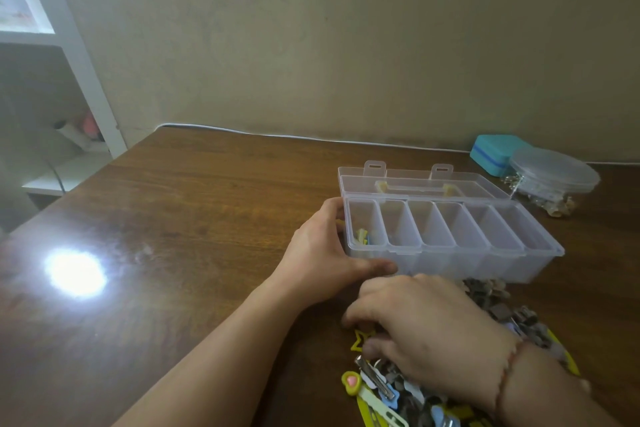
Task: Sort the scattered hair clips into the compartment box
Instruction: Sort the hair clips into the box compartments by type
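Your right hand (429, 326) lies nearest, palm down over the pile of hair clips (408, 392), with a red thread bracelet (509, 371) round the wrist. Its fingers are bent down into the clips, next to a yellow star-shaped clip (362, 340) at the fingertips; whether they pinch one or merely touch the heap, you cannot tell, since the back of the hand hides the tips. Just below that hand a yellow clip with a pink heart (351, 382) and a silver metal clip (375, 381) lie at the edge of the pile, and darker brownish clips (491, 302) spread beyond your knuckles toward the box.

Your left hand (325, 253) is just ahead and to the left of the right one, holding the near left corner of the clear compartment box (485, 263): the thumb (377, 267) presses along the front wall and the fingers wrap the left end. The box stands open on the wooden table (207, 218), its lid (415, 184) laid back behind it. A few yellow and blue clips (365, 237) sit in the compartment closest to your left hand; the next one holds something small and dark, too blurred to name.

Well beyond your right hand, a teal case (495, 152) and a round clear container (554, 172) rest by the wall (346, 45). Far off to the left of your left hand stands a white shelf (79, 87).
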### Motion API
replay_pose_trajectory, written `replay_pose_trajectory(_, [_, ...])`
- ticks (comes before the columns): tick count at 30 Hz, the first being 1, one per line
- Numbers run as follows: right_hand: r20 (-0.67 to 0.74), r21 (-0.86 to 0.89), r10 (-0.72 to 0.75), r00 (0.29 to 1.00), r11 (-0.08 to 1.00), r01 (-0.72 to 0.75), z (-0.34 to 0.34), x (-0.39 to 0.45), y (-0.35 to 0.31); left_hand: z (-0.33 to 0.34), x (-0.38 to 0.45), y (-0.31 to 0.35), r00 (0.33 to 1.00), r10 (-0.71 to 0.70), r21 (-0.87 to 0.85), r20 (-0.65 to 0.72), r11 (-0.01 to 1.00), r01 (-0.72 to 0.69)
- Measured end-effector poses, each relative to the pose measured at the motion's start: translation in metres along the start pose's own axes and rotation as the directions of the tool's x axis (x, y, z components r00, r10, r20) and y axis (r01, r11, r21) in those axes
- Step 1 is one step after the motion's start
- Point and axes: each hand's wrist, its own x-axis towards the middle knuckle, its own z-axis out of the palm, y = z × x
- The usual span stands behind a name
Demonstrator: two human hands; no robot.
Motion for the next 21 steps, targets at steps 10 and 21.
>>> replay_pose_trajectory(10, [-0.087,0.443,0.048,0.995,0.896,-0.004,-0.015,-0.014,0.017,-0.001,0.001,-0.003,1.000,0.016,0.011,0.006,1.000,-0.016])
replay_pose_trajectory(21, [-0.618,0.282,0.148,0.772,0.958,0.042,0.007,0.025,0.040,-0.002,0.000,0.000,0.999,0.007,-0.010,0.031,1.000,-0.007])
